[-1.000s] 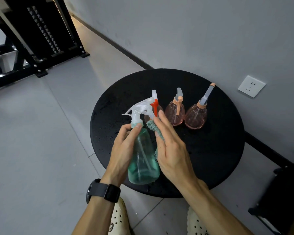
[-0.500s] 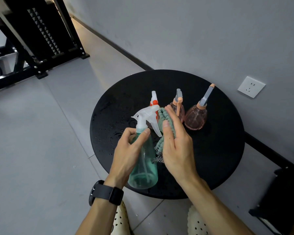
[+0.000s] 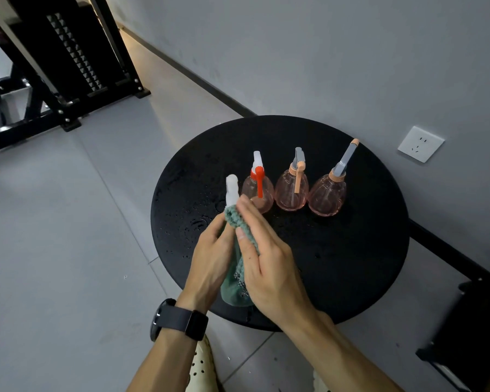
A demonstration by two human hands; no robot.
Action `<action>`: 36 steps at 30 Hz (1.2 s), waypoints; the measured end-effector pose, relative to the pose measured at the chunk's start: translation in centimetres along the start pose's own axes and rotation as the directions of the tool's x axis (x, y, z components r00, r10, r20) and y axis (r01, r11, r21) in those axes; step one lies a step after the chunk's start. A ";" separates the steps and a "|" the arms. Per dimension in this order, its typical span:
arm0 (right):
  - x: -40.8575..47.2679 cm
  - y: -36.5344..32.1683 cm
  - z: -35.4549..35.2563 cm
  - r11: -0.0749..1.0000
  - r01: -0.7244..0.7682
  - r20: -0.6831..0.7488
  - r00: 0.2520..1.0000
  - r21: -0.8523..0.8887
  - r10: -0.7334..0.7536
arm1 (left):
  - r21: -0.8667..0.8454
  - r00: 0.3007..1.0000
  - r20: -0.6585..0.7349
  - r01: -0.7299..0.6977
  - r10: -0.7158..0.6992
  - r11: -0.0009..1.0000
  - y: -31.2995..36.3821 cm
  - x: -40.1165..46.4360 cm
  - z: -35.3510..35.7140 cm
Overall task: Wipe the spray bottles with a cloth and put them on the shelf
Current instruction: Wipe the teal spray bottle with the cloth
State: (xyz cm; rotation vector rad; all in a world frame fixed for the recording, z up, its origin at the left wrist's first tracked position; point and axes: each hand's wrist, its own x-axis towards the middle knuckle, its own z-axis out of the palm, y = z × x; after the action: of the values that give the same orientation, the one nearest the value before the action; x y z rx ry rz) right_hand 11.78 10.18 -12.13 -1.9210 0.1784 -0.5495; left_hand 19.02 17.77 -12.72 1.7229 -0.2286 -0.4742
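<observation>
My left grip (image 3: 212,258) holds the green bottle (image 3: 234,292); my right grip (image 3: 266,267) presses the cloth (image 3: 238,222) on it. Wiping step; next, the shelf.

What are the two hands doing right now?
Left hand: grips the green spray bottle.
Right hand: presses the green cloth against the bottle.
</observation>
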 end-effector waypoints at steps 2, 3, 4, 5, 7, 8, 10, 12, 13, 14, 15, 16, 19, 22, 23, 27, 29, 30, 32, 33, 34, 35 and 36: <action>-0.1 -0.1 0.0 0.999 0.044 0.011 0.999 -0.008 -0.044 | -0.039 1.000 -0.029 -0.004 0.003 0.999 0.0 0.1 -0.3; 0.0 -0.1 -0.1 0.998 0.065 -0.004 0.998 -0.013 -0.065 | -0.085 0.999 -0.042 0.009 -0.013 0.996 0.1 0.1 -0.5; 0.1 0.0 -0.2 0.997 0.082 -0.032 0.996 -0.017 -0.082 | -0.148 0.998 -0.045 0.029 -0.036 0.989 0.2 0.2 -0.7; 0.2 0.0 -0.4 0.995 0.094 -0.068 0.993 -0.024 -0.096 | -0.210 0.997 -0.039 0.053 -0.062 0.976 0.4 0.2 -0.8; 0.7 0.3 -0.9 0.994 0.100 -0.141 0.984 -0.048 -0.105 | -0.290 0.996 0.015 0.091 -0.090 0.953 0.6 0.1 -0.9; 1.0 0.5 -1.1 0.994 0.090 -0.168 0.981 -0.057 -0.098 | -0.307 0.995 0.040 0.099 -0.091 0.946 0.7 0.0 -0.9; 1.4 0.7 -1.8 0.995 0.070 -0.189 0.978 -0.075 -0.083 | -0.328 0.992 0.099 0.105 -0.077 0.939 0.9 -0.3 -0.8; 1.7 0.9 -2.3 0.989 0.082 -0.177 0.979 -0.122 -0.103 | -0.372 0.984 0.172 0.114 -0.052 0.921 1.0 -0.5 -0.6; 1.8 0.9 -2.5 0.983 0.100 -0.160 0.979 -0.152 -0.125 | -0.400 0.977 0.208 0.126 -0.044 0.908 0.9 -0.5 -0.6; 1.9 0.9 -2.7 0.976 0.122 -0.139 0.979 -0.182 -0.148 | -0.428 0.971 0.235 0.142 -0.042 0.893 0.9 -0.5 -0.6; 1.9 0.9 -2.8 0.968 0.145 -0.117 0.978 -0.205 -0.171 | -0.449 0.966 0.256 0.155 -0.040 0.880 0.9 -0.6 -0.6; 2.0 0.9 -2.8 0.961 0.167 -0.096 0.977 -0.222 -0.192 | -0.457 0.961 0.274 0.170 -0.043 0.873 0.9 -0.7 -0.5; 2.0 0.9 -2.8 0.943 0.209 -0.036 0.973 -0.260 -0.226 | -0.447 0.942 0.329 0.215 -0.064 0.868 1.1 -0.9 -0.2; 2.0 1.1 -2.7 0.929 0.218 0.015 0.975 -0.300 -0.224 | -0.480 0.941 0.331 0.234 -0.073 0.845 1.1 -1.0 -0.3; 1.9 1.3 -2.7 0.925 0.221 0.031 0.974 -0.310 -0.223 | -0.501 0.943 0.326 0.235 -0.070 0.833 1.0 -1.0 -0.4; 1.5 1.8 -2.5 0.917 0.228 0.083 0.974 -0.328 -0.213 | -0.550 0.941 0.335 0.235 -0.046 0.802 0.5 -1.1 -1.1; 1.5 2.0 -2.5 0.914 0.224 0.094 0.974 -0.340 -0.204 | -0.551 0.933 0.357 0.245 -0.040 0.798 0.4 -1.0 -1.3; 1.5 2.2 -2.6 0.916 0.212 0.093 0.977 -0.340 -0.192 | -0.543 0.931 0.363 0.237 -0.029 0.806 0.4 -0.9 -1.3; 1.5 2.4 -2.7 0.925 0.181 0.087 0.983 -0.333 -0.161 | -0.484 0.937 0.350 0.184 -0.004 0.856 0.4 -0.7 -1.3; 1.5 2.5 -2.8 0.930 0.165 0.079 0.986 -0.328 -0.146 | -0.451 0.945 0.327 0.146 0.011 0.880 0.3 -0.5 -1.3; 1.5 2.6 -2.9 0.935 0.147 0.063 0.989 -0.324 -0.134 | -0.435 0.951 0.309 0.121 0.022 0.892 0.2 -0.3 -1.3; 1.5 2.6 -3.1 0.939 0.129 0.038 0.992 -0.320 -0.124 | -0.420 0.955 0.294 0.111 0.020 0.901 0.2 -0.2 -1.3; 1.6 2.4 -3.3 0.942 0.114 0.010 0.993 -0.315 -0.117 | -0.407 0.959 0.283 0.099 0.023 0.908 0.1 -0.2 -1.3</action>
State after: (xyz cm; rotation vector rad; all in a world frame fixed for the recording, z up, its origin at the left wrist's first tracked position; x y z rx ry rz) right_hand 12.02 5.84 -12.81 -2.2519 0.1673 -0.6375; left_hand 19.42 19.02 -12.40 1.2372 -0.2756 -0.7438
